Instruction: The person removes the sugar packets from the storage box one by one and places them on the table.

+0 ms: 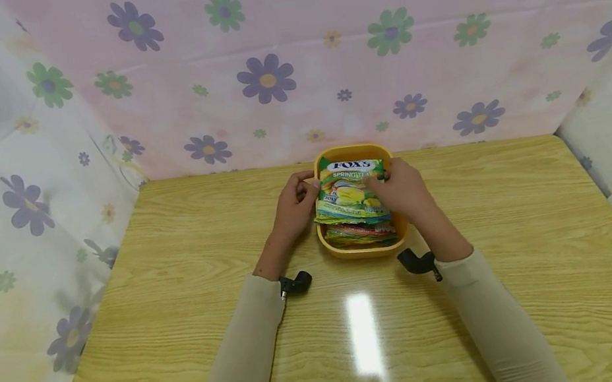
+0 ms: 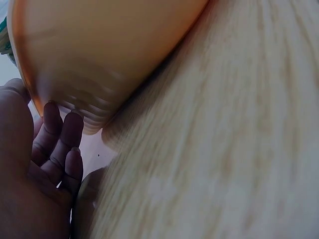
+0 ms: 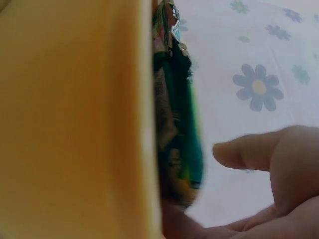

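A green and yellow Fox's Spring Tea candy bag (image 1: 347, 194) lies on top in a yellow plastic basin (image 1: 360, 253). Under its lower edge shows another bag, red and green (image 1: 361, 233). My left hand (image 1: 293, 206) holds the basin's left rim, the thumb at the top and the fingers curled against the outer wall, as the left wrist view shows. At the right side, my right hand (image 1: 404, 189) reaches over the rim. Its thumb (image 3: 239, 150) stands a little apart from the green bag (image 3: 179, 124), while its fingertips are at the bag's lower edge, partly hidden.
The basin stands on a wood-grain table (image 1: 216, 232), near its back edge. A flowered cloth (image 1: 316, 102) hangs behind and at both sides. Black wrist camera mounts (image 1: 296, 283) sit at both cuffs, close to the tabletop.
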Demonstrator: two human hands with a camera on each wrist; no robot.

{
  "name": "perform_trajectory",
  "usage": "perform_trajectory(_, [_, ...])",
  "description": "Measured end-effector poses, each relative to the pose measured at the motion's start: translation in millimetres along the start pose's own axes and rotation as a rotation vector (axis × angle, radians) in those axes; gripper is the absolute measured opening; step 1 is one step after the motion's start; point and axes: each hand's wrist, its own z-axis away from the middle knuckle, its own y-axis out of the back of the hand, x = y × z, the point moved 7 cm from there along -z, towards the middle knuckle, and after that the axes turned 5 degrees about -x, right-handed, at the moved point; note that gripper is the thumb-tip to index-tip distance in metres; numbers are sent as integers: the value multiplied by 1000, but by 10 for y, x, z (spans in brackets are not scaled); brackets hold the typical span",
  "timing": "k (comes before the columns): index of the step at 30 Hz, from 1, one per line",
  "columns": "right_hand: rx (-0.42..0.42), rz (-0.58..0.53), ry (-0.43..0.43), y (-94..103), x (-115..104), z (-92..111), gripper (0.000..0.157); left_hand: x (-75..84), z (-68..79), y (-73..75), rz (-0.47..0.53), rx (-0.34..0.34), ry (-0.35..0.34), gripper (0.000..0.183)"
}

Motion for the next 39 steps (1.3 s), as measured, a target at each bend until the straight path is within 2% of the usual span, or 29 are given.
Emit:
perform_trajectory(4, [-56,-241,-47,-60,64,-55,51,6,2,2,6,-4,-5,40])
perform_trajectory(6, [-72,-324,-67,-95,85,-69,63,10,3,1,10,-5,-6,40])
perform_trajectory(11, [-37,-422,-92,-140,135,-88,86,-1,5,-5,15,-6,-1,40])
perform_trajectory(13, [-24,-451,-94,-150,157,-92,87,-12,5,-8,14,-6,1,41])
perform_trajectory(21, [2,-464,-87,-113,193,-61,82,-42,-2,-22,14,11,-6,38])
perform_trajectory(30, [11,-498,-30,-19,159,-32,70,-43,-11,-10,-4,11,-3,40])
perform_trajectory(39, [14,-504,0,108,178,28,70,-70,-5,1,2,7,17,45])
